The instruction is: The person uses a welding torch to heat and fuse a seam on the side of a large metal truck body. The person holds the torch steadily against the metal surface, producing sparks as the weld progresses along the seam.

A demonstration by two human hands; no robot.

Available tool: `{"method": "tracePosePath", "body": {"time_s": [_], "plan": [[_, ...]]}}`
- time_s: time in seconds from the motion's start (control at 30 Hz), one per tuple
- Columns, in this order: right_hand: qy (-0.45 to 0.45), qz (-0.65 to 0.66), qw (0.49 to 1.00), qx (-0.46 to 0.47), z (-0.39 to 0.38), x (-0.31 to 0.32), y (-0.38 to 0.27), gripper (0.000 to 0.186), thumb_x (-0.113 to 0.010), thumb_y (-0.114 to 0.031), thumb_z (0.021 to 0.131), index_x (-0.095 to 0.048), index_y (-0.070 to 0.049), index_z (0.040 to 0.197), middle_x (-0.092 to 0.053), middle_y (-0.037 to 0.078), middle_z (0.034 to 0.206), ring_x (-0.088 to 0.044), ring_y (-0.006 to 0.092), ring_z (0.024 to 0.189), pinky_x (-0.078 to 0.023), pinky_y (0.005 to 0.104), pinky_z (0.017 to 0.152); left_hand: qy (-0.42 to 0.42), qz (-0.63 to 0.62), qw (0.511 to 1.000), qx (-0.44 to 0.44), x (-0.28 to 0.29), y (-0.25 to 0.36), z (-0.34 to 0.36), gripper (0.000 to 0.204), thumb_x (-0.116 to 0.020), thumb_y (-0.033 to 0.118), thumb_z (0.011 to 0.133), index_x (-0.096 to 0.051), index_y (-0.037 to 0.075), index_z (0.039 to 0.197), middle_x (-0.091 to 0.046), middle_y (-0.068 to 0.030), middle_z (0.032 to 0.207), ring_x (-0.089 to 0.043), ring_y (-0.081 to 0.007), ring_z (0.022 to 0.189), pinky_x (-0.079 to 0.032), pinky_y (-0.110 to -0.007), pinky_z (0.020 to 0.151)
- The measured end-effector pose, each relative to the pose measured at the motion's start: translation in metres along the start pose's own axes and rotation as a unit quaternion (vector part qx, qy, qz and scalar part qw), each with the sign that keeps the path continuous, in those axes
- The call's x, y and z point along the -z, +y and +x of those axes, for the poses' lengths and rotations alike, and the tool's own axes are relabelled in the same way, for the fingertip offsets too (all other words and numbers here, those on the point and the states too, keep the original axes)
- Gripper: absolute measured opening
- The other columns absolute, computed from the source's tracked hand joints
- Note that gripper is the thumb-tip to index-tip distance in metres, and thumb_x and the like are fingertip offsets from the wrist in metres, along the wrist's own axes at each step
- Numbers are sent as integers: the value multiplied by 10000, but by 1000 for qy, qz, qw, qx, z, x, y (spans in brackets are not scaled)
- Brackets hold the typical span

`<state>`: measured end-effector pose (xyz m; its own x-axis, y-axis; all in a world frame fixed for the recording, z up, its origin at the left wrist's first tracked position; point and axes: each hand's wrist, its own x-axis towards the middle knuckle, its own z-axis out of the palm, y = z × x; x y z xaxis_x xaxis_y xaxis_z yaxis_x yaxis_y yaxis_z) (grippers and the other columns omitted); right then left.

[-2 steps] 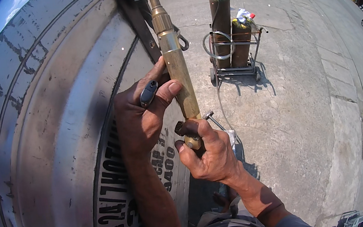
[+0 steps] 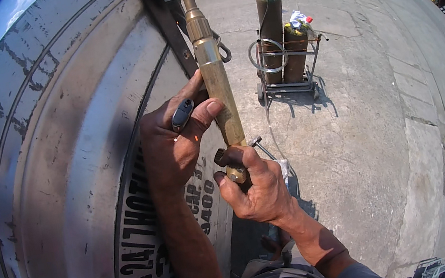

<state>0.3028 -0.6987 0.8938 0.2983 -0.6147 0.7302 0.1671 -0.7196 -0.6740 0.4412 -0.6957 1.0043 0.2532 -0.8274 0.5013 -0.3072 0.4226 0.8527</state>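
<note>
A brass gas torch (image 2: 219, 90) points up and away in front of me, its thin tip running past the top edge. My left hand (image 2: 173, 141) is closed around the middle of its handle, thumb on the near side. Tucked in the same hand is a small dark oval object (image 2: 182, 115), which looks like a lighter seen end-on. My right hand (image 2: 262, 188) grips the torch's lower end, fingers curled about the brass valve knob (image 2: 235, 173). A dark ribbed knob (image 2: 219, 157) shows beside the right index finger. Small orange specks float by my left hand.
A corrugated metal truck side (image 2: 58, 165) with black lettering rises close on my left. Ahead on the concrete (image 2: 360, 129), a wheeled cart (image 2: 290, 88) carries two gas cylinders (image 2: 273, 26), with a hose trailing toward me. A road with vehicles runs along the right.
Bright orange specks now show near my left hand. Both hands and the torch have kept their places.
</note>
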Motion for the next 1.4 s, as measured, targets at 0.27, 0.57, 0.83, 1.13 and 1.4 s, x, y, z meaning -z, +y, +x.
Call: {"method": "tracePosePath", "body": {"time_s": [0.27, 0.57, 0.83, 1.13, 1.4], "plan": [[5, -63, 998, -6, -11, -6, 5, 498, -785, -33, 885, -551, -19, 1325, -752, 188, 1021, -775, 313, 803, -615, 384, 676, -11, 77, 997, -14, 5, -2, -2, 495, -801, 99, 952, -647, -64, 1394, -769, -166, 1213, -696, -149, 1051, -586, -316, 942], [-5, -49, 999, 1, -8, -8, 11, 819, -797, 3, 859, -378, -153, 1545, -749, 215, 1108, -780, 371, 871, -645, 414, 717, 7, -3, 999, 45, 1, 6, -3, 501, -781, 119, 973, -630, -60, 1416, -761, -183, 1222, -708, -214, 1109, -589, -368, 983], [-6, -14, 1000, -7, -5, -8, 10, 850, -784, -28, 888, -331, -178, 1592, -749, 222, 1150, -786, 389, 924, -659, 419, 746, 11, 16, 999, 47, 0, 4, -2, 501, -796, 107, 959, -642, -48, 1410, -769, -164, 1206, -706, -196, 1101, -584, -355, 983], [-20, -11, 1000, -18, -3, -6, 13, 703, -788, -78, 895, -426, -87, 1497, -757, 215, 1135, -787, 401, 943, -663, 428, 768, 34, 43, 997, 48, -3, 6, -3, 521, -794, 74, 953, -624, -42, 1432, -759, -165, 1237, -700, -188, 1117, -590, -337, 967], [-9, 35, 998, -50, 1, -4, 12, 482, -801, -130, 909, -569, -34, 1320, -762, 202, 1099, -798, 351, 917, -648, 392, 758, 35, 62, 997, 32, -5, -2, -1, 548, -811, 46, 927, -620, -48, 1432, -736, -186, 1296, -690, -196, 1148, -587, -340, 979]]}}
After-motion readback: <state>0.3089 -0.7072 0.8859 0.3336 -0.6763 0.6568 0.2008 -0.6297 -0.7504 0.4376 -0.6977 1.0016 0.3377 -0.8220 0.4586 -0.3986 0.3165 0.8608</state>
